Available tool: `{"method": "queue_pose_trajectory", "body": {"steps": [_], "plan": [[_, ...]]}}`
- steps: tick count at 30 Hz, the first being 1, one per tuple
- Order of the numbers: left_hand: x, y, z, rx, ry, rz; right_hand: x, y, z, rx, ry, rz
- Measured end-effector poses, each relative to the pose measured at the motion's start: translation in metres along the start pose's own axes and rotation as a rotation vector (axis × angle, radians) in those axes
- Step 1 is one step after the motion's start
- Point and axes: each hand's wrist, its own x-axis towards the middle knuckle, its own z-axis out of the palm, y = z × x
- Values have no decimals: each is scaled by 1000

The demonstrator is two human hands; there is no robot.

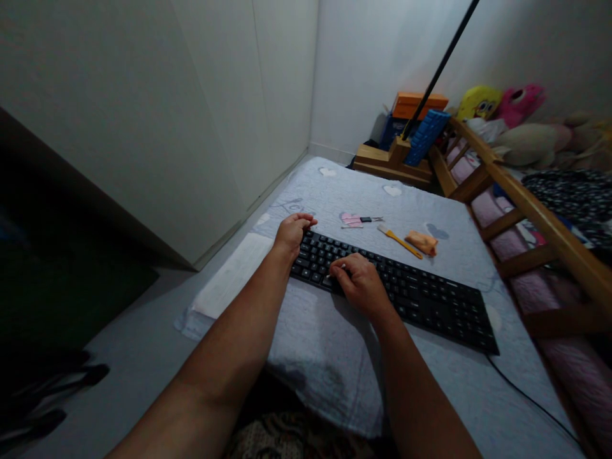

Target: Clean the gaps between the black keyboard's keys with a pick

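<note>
A black keyboard (430,296) lies at a slant across the cloth-covered surface, its cable running off the near right corner. My left hand (291,234) is closed around the keyboard's left end, fingers curled at the far corner. Over the left part of the keys, my right hand (356,280) pinches a thin white cotton swab (329,275), its tip down at the keys. Most of the swab is hidden by the fingers. Beyond the keyboard lie a yellow-handled brush (404,243), a crumpled orange cloth (421,243) and a pink-and-black tool with metal tips (366,219).
A pale flat pad (234,274) lies left of the keyboard on the grey patterned cloth (315,344). Tall white cabinet doors (229,115) rise on the left. A wooden rail (540,210) borders the right side, with plush toys (519,105) behind it. A black pole (442,67) stands at the back.
</note>
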Motion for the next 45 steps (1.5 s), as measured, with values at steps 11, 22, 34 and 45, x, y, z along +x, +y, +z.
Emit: {"method": "queue_pose_trajectory", "body": {"steps": [11, 22, 34, 45], "plan": [[-1, 0, 0, -1, 1, -6, 1, 0, -12, -23, -44, 46], [-1, -1, 0, 8, 6, -4, -1, 8, -9, -36, 25, 26], [0, 1, 1, -4, 4, -20, -6, 9, -7, -114, 27, -1], [-1, 1, 1, 16, -7, 4, -15, 6, -4, -37, 59, -22]]}}
